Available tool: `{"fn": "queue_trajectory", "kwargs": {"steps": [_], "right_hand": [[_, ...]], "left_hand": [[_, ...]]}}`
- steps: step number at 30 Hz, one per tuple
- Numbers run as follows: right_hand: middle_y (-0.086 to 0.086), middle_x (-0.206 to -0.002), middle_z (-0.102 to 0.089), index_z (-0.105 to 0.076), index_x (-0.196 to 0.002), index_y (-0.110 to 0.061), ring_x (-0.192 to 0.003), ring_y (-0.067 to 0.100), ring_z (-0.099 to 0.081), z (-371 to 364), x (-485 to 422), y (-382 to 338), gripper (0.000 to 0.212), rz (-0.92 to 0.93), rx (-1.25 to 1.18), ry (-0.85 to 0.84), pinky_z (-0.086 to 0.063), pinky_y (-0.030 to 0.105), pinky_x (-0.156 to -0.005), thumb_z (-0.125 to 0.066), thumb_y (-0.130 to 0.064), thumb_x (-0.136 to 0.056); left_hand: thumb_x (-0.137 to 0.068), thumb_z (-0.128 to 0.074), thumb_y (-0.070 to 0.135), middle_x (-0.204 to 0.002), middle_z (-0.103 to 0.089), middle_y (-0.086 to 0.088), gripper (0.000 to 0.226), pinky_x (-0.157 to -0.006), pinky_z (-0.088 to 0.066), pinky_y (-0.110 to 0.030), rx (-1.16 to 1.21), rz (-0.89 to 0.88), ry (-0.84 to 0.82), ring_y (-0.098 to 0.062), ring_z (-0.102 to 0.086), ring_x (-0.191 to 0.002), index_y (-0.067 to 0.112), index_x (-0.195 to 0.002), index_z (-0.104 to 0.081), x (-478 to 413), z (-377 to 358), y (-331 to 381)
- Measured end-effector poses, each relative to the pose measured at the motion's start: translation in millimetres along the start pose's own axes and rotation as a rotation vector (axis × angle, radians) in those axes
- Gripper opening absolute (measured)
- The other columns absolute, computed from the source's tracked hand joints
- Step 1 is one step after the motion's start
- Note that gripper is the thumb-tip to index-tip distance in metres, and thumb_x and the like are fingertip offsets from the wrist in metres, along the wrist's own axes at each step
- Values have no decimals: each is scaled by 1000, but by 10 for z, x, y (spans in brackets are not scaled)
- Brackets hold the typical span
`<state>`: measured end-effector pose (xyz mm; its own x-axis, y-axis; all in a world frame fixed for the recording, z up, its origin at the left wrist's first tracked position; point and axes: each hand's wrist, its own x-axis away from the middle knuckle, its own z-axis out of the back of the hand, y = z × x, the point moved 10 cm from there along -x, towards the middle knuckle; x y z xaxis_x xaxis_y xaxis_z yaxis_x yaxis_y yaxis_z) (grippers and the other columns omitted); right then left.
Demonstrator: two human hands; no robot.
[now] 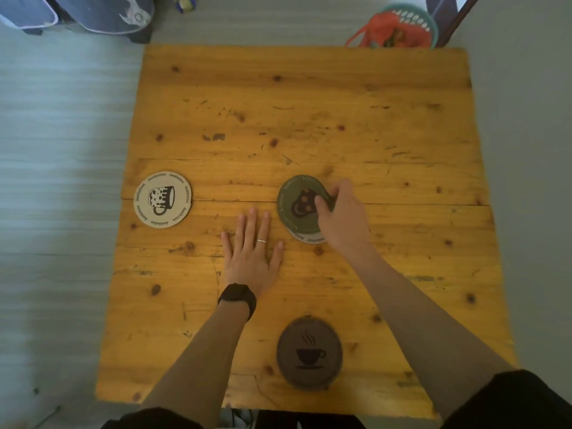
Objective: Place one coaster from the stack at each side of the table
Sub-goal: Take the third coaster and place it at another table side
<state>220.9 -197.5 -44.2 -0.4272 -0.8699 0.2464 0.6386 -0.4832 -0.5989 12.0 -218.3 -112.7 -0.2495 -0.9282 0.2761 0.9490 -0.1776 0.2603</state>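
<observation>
A square wooden table (309,119) fills the view. A beige coaster with a mug print (162,199) lies at its left side. At the near edge lies a grey coaster with a steaming cup print (309,352). Near the middle, my right hand (342,216) pinches the right edge of a green coaster (295,205), which is tilted up off a light coaster (309,238) beneath it. My left hand (252,246) rests flat on the table to the left of this stack, fingers spread, holding nothing.
A teal basket with an orange bag (399,26) stands on the floor beyond the table's far right corner. A blue-grey cushioned seat (93,13) is at the far left. Grey floor surrounds the table.
</observation>
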Motion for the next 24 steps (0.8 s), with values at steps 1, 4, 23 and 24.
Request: {"fn": "queue_trajectory", "kwargs": {"steps": [1, 4, 23, 24], "right_hand": [[-5, -90, -58, -41, -110, -19, -76, 15, -60, 40, 59, 87, 22, -55, -103, -34, -50, 31, -57, -56, -31, -99], [-5, -108, -61, -45, -127, -21, -94, 14, -64, 188, 411, 518, 31, -267, -451, -92, -58, 33, -72, -58, -24, -100], [13, -113, -69, -55, -116, -13, -103, 29, -70, 2106, 3172, 3163, 31, -742, -1072, -52, -57, 39, -84, -70, -7, -90], [9, -112, -71, -57, -118, -16, -101, 25, -70, 2287, 3213, 3324, 31, -716, -1055, -58, -57, 36, -83, -71, -11, -90]], "left_hand": [[-98, -21, 57, -165, 10, 7, 66, -120, 5, -54, 12, 4, -16, -18, 10, -152, 33, -155, 3, 0, -2, 7], [-97, -25, 57, -165, 11, 6, 68, -119, 6, -57, 95, 50, -87, -19, 13, -151, 31, -156, -2, -22, -1, 69], [-91, -67, 16, -100, -73, -9, 29, -83, -59, -40, 1177, 424, -610, -22, -70, -93, 17, -119, -58, 2426, -510, 3338], [-91, -66, 14, -101, -73, -11, 31, -81, -60, -39, 1180, 429, -619, -24, -71, -93, 15, -121, -58, 2521, -517, 3506]]}}
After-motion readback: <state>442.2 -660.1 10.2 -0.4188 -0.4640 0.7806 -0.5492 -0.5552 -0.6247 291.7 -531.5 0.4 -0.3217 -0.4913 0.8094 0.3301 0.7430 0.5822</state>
